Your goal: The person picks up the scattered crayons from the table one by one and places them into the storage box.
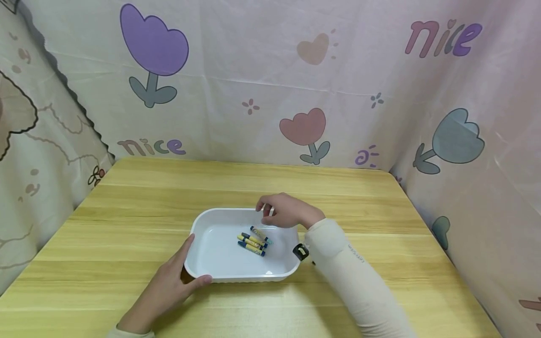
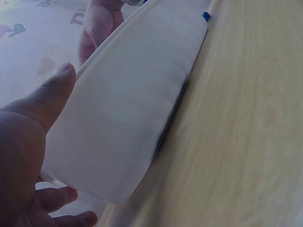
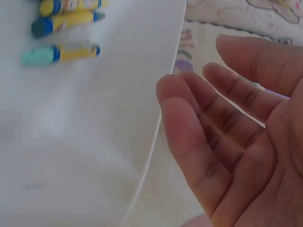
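A white rectangular tray [image 1: 220, 274] stands on the wooden table, and several short crayons [image 1: 251, 249] in yellow wrappers lie in it, right of its middle. Most have dark blue-grey ends; one mint-green crayon [image 3: 40, 56] lies apart from the others. My left hand [image 1: 171, 277] holds the tray's near left corner, thumb at the front rim and fingers around the left end. Over the far right rim hovers my right hand [image 1: 289, 211], its palm bare and fingers loosely bent, with nothing held. In the right wrist view its fingertips [image 3: 180, 118] overlap the tray's rim.
A small blue end [image 2: 206, 16] shows on the table beside the tray's outer wall. By the right sleeve is a small black device [image 1: 300, 252]. The wooden table [image 1: 127, 206] extends around the tray. A printed curtain [image 1: 236, 61] hangs behind and along both sides.
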A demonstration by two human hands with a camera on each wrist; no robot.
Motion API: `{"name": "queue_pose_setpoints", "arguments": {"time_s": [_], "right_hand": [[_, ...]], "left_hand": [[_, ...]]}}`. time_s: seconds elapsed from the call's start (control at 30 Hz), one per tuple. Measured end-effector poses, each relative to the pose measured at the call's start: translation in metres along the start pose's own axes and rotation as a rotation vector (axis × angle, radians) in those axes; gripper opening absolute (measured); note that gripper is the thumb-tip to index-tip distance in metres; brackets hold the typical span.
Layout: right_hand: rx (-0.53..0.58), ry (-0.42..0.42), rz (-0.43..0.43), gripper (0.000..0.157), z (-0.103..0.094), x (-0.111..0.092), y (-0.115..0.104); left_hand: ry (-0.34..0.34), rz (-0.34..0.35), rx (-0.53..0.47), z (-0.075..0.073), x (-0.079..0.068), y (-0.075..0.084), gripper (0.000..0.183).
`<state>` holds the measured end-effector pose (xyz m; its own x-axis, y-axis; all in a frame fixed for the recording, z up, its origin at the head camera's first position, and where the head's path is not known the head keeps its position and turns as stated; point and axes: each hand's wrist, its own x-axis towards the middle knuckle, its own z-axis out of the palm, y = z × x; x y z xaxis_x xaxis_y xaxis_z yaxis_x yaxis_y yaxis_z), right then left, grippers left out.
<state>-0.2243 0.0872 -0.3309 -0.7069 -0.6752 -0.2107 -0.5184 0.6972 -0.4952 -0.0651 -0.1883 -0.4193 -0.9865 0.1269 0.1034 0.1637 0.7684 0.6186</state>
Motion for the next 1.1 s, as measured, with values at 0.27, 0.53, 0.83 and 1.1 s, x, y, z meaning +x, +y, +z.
{"name": "queue_pose_setpoints", "arguments": {"time_s": [0.27, 0.53, 0.83, 1.1], "right_hand": [[0.012, 0.127, 0.013, 0.027, -0.009, -0.017, 0.024], [0.050, 0.155, 0.078, 0.022, -0.009, -0.033, 0.049], [0.069, 0.136, 0.169, 0.027, -0.003, -0.048, 0.077], [0.021, 0.088, 0.246, 0.031, 0.001, -0.062, 0.094]], "left_hand": [[0.001, -0.006, 0.008, 0.000, -0.001, -0.001, 0.106], [-0.001, -0.003, 0.008, 0.000, -0.001, -0.001, 0.106], [-0.009, -0.015, 0.010, 0.000, -0.001, 0.000, 0.106], [-0.009, -0.016, 0.005, 0.000, 0.000, 0.001, 0.106]]}}
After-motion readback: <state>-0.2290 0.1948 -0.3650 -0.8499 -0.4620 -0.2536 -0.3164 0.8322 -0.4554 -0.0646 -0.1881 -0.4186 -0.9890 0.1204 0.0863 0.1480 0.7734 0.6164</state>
